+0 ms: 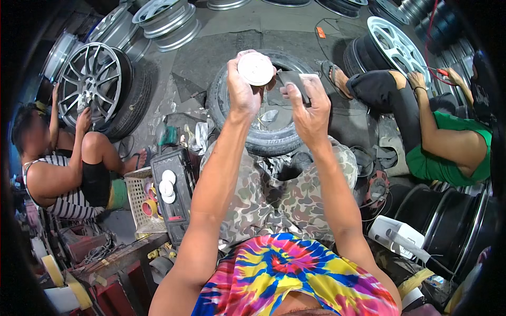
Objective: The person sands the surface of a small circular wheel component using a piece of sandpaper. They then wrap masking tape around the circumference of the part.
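Sanding of a small round cap seems to be the step in hand, judged from how the two hands meet above the lap. The left hand [243, 87] is closed around the cap [255, 69], with the fingers wrapped on its rim and the flat pale face turned up toward the camera. The right hand [311, 108] is closed too, and it pinches a dark grey sheet [294, 83], probably sandpaper, whose edge is just beside the cap on its right side; whether the sheet touches the cap I cannot tell. The next move calls, I think, for bringing the sheet flat on the cap's face or rim while the left hand keeps it steady and turns it little by little. The cap looks like a shallow disc, whitish and dull, a bit uneven in colour, with a thin raised rim. It is held in the air, far from the body, over a tyre [263, 113] that lies flat on the floor. Near left, three similar white discs [167, 186] rest on a black case [173, 197] beside a plastic basket [138, 203]. On the far left one person touches a spoked wheel [90, 81], and on the right another person in a green shirt sits near a white wheel [396, 46].
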{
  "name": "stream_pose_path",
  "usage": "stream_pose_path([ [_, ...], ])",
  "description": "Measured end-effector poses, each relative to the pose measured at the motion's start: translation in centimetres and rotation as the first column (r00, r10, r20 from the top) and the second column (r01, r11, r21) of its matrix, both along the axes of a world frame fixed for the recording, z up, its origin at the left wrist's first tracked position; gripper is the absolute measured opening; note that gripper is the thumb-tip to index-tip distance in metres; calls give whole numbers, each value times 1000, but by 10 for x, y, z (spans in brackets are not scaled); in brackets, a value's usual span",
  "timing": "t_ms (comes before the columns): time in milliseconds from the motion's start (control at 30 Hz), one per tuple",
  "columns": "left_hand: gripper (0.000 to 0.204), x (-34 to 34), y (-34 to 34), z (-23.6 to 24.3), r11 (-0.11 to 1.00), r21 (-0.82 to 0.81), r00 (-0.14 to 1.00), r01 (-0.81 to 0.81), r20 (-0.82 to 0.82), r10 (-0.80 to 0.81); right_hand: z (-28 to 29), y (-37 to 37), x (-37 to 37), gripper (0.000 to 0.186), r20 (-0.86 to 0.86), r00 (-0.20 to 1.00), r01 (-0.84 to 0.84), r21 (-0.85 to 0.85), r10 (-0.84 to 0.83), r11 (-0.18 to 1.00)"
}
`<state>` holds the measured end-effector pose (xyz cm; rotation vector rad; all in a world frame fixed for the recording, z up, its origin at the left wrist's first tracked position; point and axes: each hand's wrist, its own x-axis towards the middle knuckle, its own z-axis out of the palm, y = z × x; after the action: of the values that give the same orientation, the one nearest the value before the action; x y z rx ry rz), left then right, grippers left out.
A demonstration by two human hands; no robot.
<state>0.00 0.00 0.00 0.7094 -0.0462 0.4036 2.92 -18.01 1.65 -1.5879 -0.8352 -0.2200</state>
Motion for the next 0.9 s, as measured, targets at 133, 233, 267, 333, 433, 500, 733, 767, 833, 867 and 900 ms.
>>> stream_pose_path([
  [133, 37, -2, -20, 14, 966, 16, 959, -257, -123, 257, 9, 9, -13, 31, 238, 969, 78, -34, -68, 996],
  [233, 32, -2, -21, 15, 956, -16, 953, -295, -76, 293, 10, 10, -20, 33, 257, 963, 113, -113, -81, 987],
  [267, 31, -1, -21, 16, 954, -26, 953, -298, -69, 295, 11, 9, -24, 32, 257, 963, 126, -157, -83, 980],
  [333, 30, -3, -10, 5, 975, -44, 976, -216, 14, 217, 8, 9, -36, 35, 335, 940, 129, -180, -63, 975],
  [433, 29, 1, -15, 5, 956, -64, 958, -287, -29, 286, 7, 15, -39, 40, 374, 919, 180, -126, -121, 976],
  [500, 30, 9, -19, 6, 921, -96, 926, -378, -35, 376, 9, 21, -28, 42, 374, 913, 227, -131, -164, 965],
  [733, 30, -4, -16, 2, 953, -116, 958, -278, 36, 284, 1, 21, -43, 45, 374, 915, 223, -152, -152, 963],
  [767, 30, -3, -19, 5, 939, -123, 946, -321, 8, 324, 1, 24, -35, 45, 377, 911, 235, -148, -165, 961],
  [833, 31, 0, -17, 4, 922, -66, 925, -381, -33, 380, 9, 29, -24, 45, 392, 900, 259, -132, -189, 957],
  [867, 30, -2, -17, 2, 921, -60, 923, -384, -43, 382, 13, 29, -26, 44, 409, 893, 264, -139, -187, 955],
  [900, 30, -2, -16, 2, 920, -55, 922, -387, -50, 385, 12, 27, -32, 45, 401, 899, 255, -149, -178, 955],
])
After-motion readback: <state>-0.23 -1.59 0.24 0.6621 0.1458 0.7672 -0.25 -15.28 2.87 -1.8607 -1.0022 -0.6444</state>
